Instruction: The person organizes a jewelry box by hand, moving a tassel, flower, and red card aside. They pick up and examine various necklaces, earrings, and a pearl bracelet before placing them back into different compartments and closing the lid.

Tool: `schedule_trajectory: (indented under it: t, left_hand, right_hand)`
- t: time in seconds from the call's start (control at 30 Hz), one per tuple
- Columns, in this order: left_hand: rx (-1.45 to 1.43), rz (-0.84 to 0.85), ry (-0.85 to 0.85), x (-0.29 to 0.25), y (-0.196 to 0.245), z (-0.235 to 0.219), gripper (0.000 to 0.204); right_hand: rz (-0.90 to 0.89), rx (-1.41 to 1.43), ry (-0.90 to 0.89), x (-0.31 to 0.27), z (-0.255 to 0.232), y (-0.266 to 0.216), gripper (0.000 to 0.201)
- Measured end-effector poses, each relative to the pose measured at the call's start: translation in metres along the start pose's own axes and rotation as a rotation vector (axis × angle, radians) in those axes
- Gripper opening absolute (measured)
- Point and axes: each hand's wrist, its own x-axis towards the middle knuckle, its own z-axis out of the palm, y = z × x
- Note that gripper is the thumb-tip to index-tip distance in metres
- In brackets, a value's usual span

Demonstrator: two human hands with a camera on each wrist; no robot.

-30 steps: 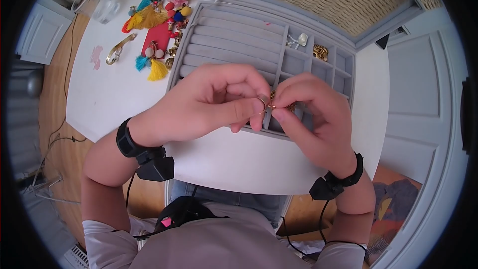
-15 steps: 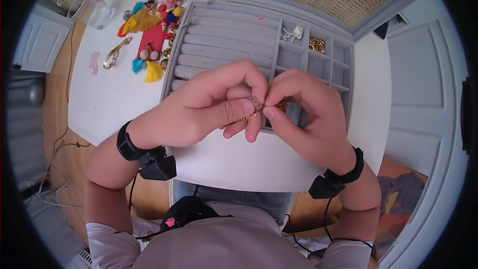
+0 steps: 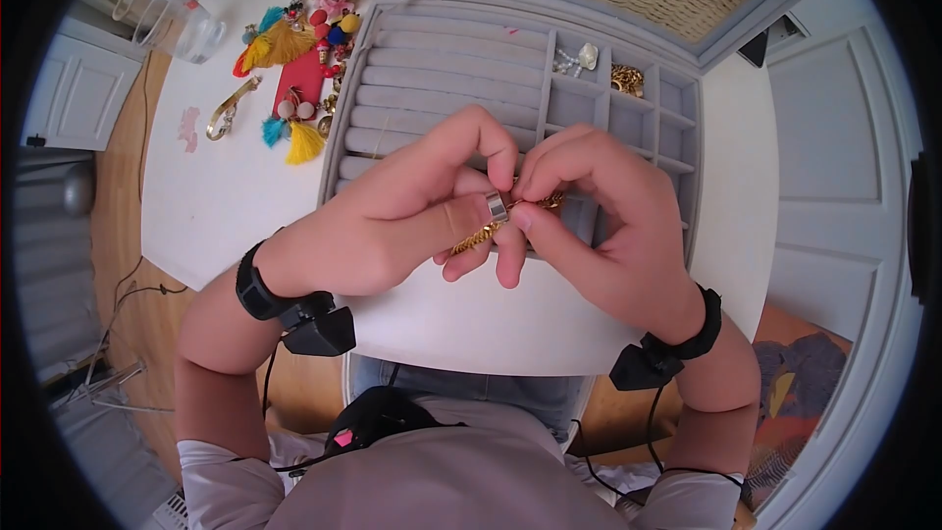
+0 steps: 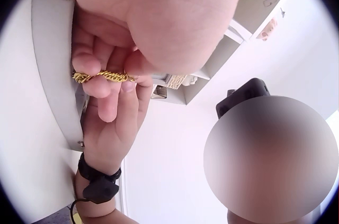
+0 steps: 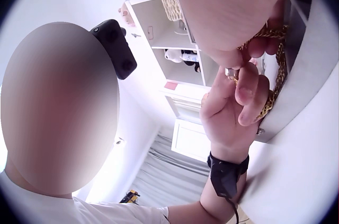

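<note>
A gold chain [image 3: 478, 238] runs between both hands, which meet over the front of a grey jewelry box [image 3: 332, 147]. My left hand [image 3: 402, 226] pinches a shiny silver band-like piece [image 3: 497, 207] at the chain's end between thumb and forefinger. Part of the chain [image 4: 114, 76] lies across its curled lower fingers in the left wrist view. Thumb and forefinger of my right hand [image 3: 623, 221] pinch the chain's other end right beside that piece. In the right wrist view, the chain [image 5: 282, 57] loops down between the hands. The fingertips partly hide the join.
Padded ring rolls [image 3: 451, 69] fill the box's left side. A pearl piece [image 3: 574, 61] and a gold chain heap [image 3: 627, 80] sit in its compartments. Tasselled ornaments [image 3: 280, 44], a red card [image 3: 301, 79] and a gold bangle [image 3: 231, 108] lie on the white table [image 3: 235, 201].
The silver piece has turned its flat face up. More of the gold chain shows under the left thumb. Both hands keep close together, their fingertips shifted slightly left in the head view.
</note>
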Motion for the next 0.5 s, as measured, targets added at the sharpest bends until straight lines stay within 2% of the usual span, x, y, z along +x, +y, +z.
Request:
schedule_trajectory:
  t: [0.07,0.1,0.13,0.23,0.33,0.5]
  left_hand:
    - [-0.019,-0.026,-0.002,-0.001,0.000,0.000,0.019]
    - [0.048,0.025,-0.007,-0.001,-0.003,0.001,0.023]
    - [0.114,0.077,-0.012,-0.002,-0.005,0.002,0.028]
    - [0.202,0.031,0.039,-0.004,-0.002,0.009,0.036]
    - [0.166,0.096,0.025,-0.001,-0.007,0.008,0.035]
    - [0.071,0.059,0.030,-0.003,-0.003,0.009,0.041]
  right_hand:
    - [0.012,-0.015,-0.048,-0.002,-0.005,0.000,0.020]
    - [0.025,-0.033,-0.098,-0.003,-0.007,0.000,0.022]
    - [0.025,-0.034,-0.098,-0.002,-0.005,0.001,0.022]
    - [-0.029,-0.048,-0.001,0.001,0.000,0.000,0.018]
    - [-0.059,-0.086,-0.068,0.004,-0.003,-0.005,0.018]
    - [-0.068,-0.041,-0.107,0.006,-0.003,-0.008,0.025]
